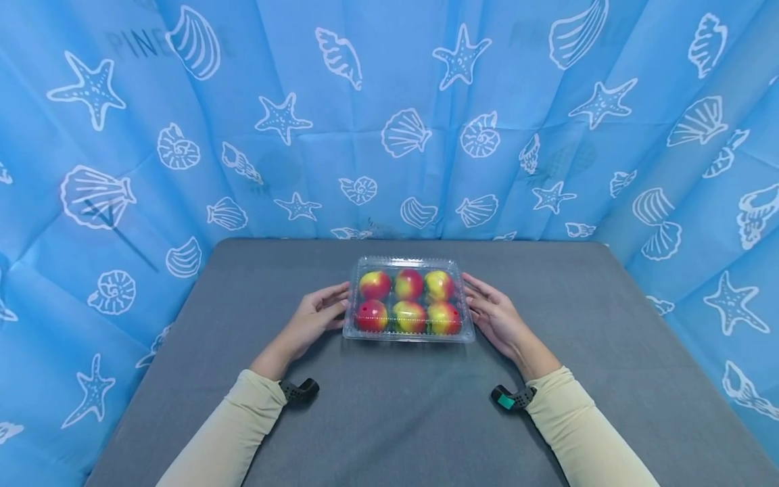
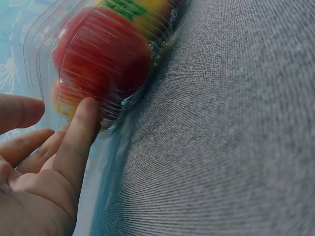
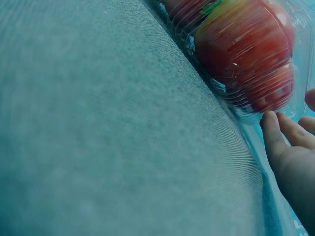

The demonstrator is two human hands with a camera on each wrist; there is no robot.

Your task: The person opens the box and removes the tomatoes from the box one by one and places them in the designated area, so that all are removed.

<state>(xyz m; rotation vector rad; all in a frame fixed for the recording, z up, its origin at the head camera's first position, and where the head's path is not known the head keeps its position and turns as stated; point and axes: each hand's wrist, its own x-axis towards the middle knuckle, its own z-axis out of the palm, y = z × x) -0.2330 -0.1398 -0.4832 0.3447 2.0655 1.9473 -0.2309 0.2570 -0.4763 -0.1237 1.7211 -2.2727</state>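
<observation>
A clear plastic clamshell box (image 1: 409, 337) with a ribbed wall sits closed on the grey table, several round red-and-yellow fruits in two rows inside it. At its left side is my left hand (image 1: 312, 319), fingers extended with the tips against the box wall. In the left wrist view one fingertip of the left hand (image 2: 54, 187) meets the wall beside a red fruit (image 2: 98, 54). My right hand (image 1: 498, 318) mirrors this on the other side. The right wrist view shows the right hand (image 3: 295, 157) with outstretched fingertips at the box's lower edge, near another fruit (image 3: 246, 44).
Grey cloth covers the table (image 1: 402, 419). Behind it and along both sides hangs a blue curtain (image 1: 377, 88) printed with white shells and starfish. Each wrist wears a black strap (image 1: 299, 391), and the sleeves (image 1: 234, 426) are pale.
</observation>
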